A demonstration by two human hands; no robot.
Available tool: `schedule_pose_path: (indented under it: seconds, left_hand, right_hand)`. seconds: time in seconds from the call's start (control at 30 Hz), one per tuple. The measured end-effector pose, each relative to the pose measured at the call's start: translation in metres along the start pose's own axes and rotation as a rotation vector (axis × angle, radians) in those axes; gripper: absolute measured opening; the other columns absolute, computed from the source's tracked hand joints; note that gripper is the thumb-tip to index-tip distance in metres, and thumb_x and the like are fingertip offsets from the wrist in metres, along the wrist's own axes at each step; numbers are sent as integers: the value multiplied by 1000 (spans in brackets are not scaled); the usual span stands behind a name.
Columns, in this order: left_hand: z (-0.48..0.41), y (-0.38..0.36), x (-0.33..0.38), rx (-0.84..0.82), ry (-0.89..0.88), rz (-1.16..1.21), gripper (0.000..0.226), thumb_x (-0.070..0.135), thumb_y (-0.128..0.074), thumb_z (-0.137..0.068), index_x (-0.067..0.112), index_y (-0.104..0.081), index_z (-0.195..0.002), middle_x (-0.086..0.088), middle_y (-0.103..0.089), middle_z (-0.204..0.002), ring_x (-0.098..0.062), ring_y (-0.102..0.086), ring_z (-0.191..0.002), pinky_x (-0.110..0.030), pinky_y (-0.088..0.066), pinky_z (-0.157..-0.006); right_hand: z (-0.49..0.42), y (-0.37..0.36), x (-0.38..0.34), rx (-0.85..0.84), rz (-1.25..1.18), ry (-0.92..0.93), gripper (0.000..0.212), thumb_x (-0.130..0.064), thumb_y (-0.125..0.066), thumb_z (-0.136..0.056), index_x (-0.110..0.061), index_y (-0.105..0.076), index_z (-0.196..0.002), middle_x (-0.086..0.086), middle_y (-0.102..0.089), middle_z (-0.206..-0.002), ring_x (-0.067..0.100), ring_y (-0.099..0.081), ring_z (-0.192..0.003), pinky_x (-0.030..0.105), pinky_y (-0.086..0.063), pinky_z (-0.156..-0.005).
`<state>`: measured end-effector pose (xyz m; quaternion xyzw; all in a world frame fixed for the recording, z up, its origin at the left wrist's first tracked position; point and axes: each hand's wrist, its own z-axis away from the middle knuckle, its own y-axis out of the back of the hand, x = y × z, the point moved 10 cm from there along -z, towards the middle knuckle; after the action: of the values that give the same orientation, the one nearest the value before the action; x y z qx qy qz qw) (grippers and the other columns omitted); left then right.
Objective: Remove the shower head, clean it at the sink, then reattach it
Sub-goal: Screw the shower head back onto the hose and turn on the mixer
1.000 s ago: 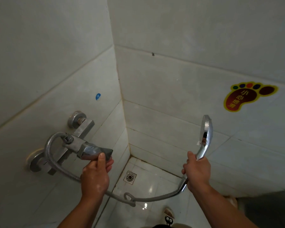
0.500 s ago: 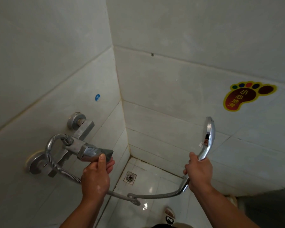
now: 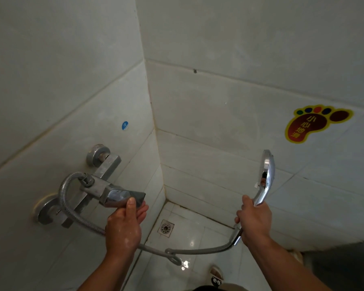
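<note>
My shower head (image 3: 268,169) drifted right a bit; right hand (image 3: 254,223) grips its handle, left hand (image 3: 124,229) holds the faucet lever (image 3: 120,196).

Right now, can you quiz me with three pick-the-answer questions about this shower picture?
1. Where is the foot sticker? A floor; B wall; C ceiling.
2. What colour is the round sticker above the tap? A red; B blue; C green.
3. The shower head is: A lying down; B hung up; C held.

Answers:
1 B, it sticks on the tiled wall.
2 B, it is plainly blue.
3 C, the right hand grips its handle.
</note>
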<state>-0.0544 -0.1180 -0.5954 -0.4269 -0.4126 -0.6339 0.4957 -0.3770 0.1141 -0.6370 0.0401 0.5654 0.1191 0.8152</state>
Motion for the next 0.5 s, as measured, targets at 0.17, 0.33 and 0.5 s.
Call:
schedule_pose_path:
  seconds: [0.17,0.33,0.5]
  left_hand:
    - [-1,2,-1,5,-4,-13,39,32,-44,-108,23,-72,-82,1,-81,-80,-23,-78,-91,-52,-55,-100]
    - [-1,2,-1,1,-5,-2,38,34,-45,-107,24,-71,-82,0,-81,-81,-24,-78,-92,-52,-55,-100]
    - [-2,1,-2,3,-8,-25,38,33,-44,-107,23,-72,-82,1,-81,-80,-23,-78,-91,-52,-56,-99]
  right_hand:
    - [-2,0,-2,-15,-17,-1,27,-17,-62,-95,-13,-47,-73,-7,-43,-40,14,-42,-32,32,-42,-45]
    - [-2,4,-4,4,0,2,23,-17,-63,-94,-10,-50,-77,2,-46,-49,18,-45,-37,30,-42,-43]
    - [-1,5,-6,-5,-10,5,24,-16,-62,-95,-12,-48,-76,3,-46,-52,20,-45,-40,31,-43,-44]
